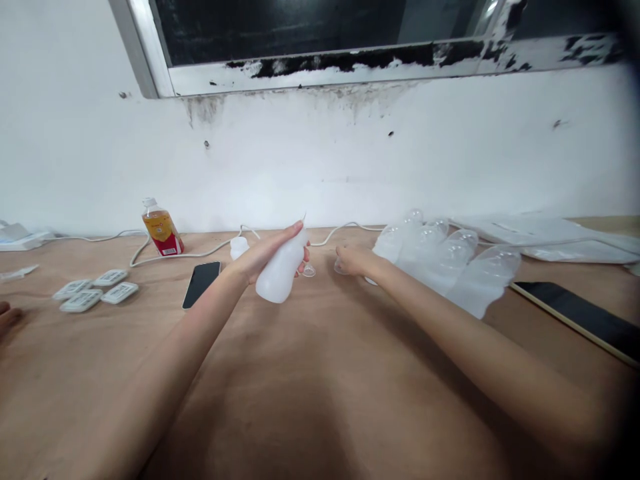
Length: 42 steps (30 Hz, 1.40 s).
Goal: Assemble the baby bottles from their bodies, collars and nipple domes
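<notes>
My left hand [270, 252] is wrapped round a white translucent squeeze bottle [278, 277], which it holds tilted above the table, its narrow top pointing up towards the wall. To the right, my right hand [353, 259] has its fingers closed at the tabletop on a small clear plastic cap [339, 268], partly hidden by them. Between the two hands a similar clear cap [309, 271] lies on the wood. Beyond my right forearm is a row of several white bottles [437, 257] with clear domed tops, partly covered by the arm.
Left of me are a dark phone [201, 283], a drink bottle [164, 230], several small white cases [83, 300] and a white object [239, 247]. Another person's hand [9, 317] shows at the left edge. A tablet [580, 320] and plastic bags [560, 240] lie right; a cable [215, 251] runs along the back.
</notes>
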Each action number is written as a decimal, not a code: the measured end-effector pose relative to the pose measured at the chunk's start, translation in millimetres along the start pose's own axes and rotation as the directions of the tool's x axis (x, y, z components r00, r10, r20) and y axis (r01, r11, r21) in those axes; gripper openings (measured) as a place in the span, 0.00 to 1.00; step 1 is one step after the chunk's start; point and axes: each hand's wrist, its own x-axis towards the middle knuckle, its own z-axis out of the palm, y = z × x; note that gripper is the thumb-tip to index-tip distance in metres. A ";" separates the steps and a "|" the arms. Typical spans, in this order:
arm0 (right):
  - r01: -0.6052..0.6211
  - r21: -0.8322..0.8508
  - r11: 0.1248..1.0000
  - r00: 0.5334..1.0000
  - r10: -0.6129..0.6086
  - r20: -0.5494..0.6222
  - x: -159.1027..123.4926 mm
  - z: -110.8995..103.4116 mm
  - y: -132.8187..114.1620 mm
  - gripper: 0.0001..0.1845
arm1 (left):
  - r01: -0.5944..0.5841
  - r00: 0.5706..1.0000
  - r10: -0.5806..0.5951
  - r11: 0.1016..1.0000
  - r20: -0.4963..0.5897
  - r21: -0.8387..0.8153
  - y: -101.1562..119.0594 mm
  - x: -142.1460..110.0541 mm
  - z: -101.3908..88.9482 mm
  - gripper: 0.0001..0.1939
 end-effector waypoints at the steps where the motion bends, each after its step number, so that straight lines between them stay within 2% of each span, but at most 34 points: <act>1: -0.013 -0.017 1.000 1.000 0.013 0.004 -0.3 1.7 0.8 0.08 | -0.013 1.000 0.014 0.999 -0.019 0.036 -1.5 0.5 0.0 0.22; 3: -0.042 -0.049 0.998 0.999 0.042 0.003 -1.4 4.1 0.6 0.09 | -0.038 0.996 0.051 0.985 -0.077 0.168 -4.6 1.1 -0.3 0.22; 5: -0.052 -0.052 0.997 0.998 0.050 -0.031 -2.8 3.4 -1.8 0.12 | -0.038 0.980 0.114 0.911 -0.164 0.411 -8.4 1.3 -1.2 0.22; 6: -0.050 -0.047 0.998 0.997 0.047 -0.059 -4.1 1.5 -3.9 0.14 | -0.015 0.968 0.151 0.832 -0.200 0.555 -11.0 1.4 -1.6 0.24; 8: -0.029 -0.028 0.999 0.989 0.025 -0.143 -8.6 -5.0 -10.0 0.16 | 0.042 0.955 0.206 0.617 -0.212 0.786 -17.8 2.4 -1.9 0.26; 10: 0.036 0.151 0.988 0.975 -0.001 -0.223 -17.2 -12.9 -18.2 0.17 | 0.038 0.963 0.224 0.435 -0.149 0.899 -26.5 4.4 -1.0 0.26; 11: 0.075 0.305 0.950 0.975 -0.005 -0.223 -23.0 -16.2 -22.8 0.18 | 0.020 0.969 0.221 0.383 -0.113 0.924 -31.0 5.7 0.0 0.26; 13: 0.110 0.613 0.783 0.989 -0.026 -0.144 -36.2 -20.5 -31.6 0.23 | -0.014 0.973 0.222 0.340 -0.066 0.940 -38.7 7.9 3.0 0.25; 14: 0.104 0.707 0.699 0.994 -0.048 -0.098 -42.6 -21.3 -35.5 0.24 | -0.017 0.974 0.218 0.339 -0.061 0.941 -41.4 8.6 4.7 0.26; 16: 0.096 0.758 0.645 0.995 -0.068 -0.068 -53.0 -20.7 -41.2 0.22 | -0.008 0.981 0.181 0.376 -0.065 0.927 -44.1 8.6 8.1 0.29; 18: 0.109 0.737 0.667 0.993 -0.049 -0.103 -58.0 -18.5 -43.8 0.20 | -0.017 0.990 0.131 0.471 -0.051 0.882 -44.8 7.1 10.6 0.30; 20: 0.103 0.708 0.698 0.993 -0.033 -0.111 -58.1 -15.5 -44.0 0.19 | -0.032 0.997 0.080 0.612 -0.022 0.790 -46.4 5.1 11.4 0.28; 23: 0.106 0.679 0.727 0.993 -0.035 -0.117 -53.6 -10.3 -42.2 0.20 | -0.017 0.999 -0.009 0.830 0.044 0.557 -53.4 3.5 9.5 0.21; 25: 0.117 0.675 0.729 0.991 -0.037 -0.132 -50.7 -7.0 -41.0 0.20 | 0.031 0.995 -0.069 0.910 0.076 0.414 -58.6 3.4 7.5 0.20; 29: 0.156 0.709 0.688 0.987 -0.081 -0.139 -48.5 -4.3 -39.8 0.19 | 0.080 0.980 -0.140 0.928 0.144 0.363 -60.8 3.5 5.4 0.16; 33: 0.235 0.752 0.616 0.972 -0.158 -0.174 -50.5 -5.9 -40.5 0.16 | 0.067 0.973 -0.137 0.938 0.186 0.341 -58.2 3.1 5.1 0.13; 38: 0.278 0.779 0.562 0.960 -0.183 -0.210 -55.1 -6.9 -43.1 0.14 | 0.081 0.963 -0.156 0.945 0.221 0.317 -61.0 3.3 0.2 0.13; 40: 0.265 0.790 0.553 0.963 -0.202 -0.181 -55.6 -7.1 -42.9 0.14 | 0.093 0.949 -0.188 0.934 0.254 0.344 -60.8 3.3 -2.2 0.13; 42: 0.211 0.798 0.564 0.972 -0.211 -0.107 -54.8 -7.2 -41.3 0.14 | 0.097 0.947 -0.219 0.892 0.234 0.441 -58.5 3.3 -3.2 0.15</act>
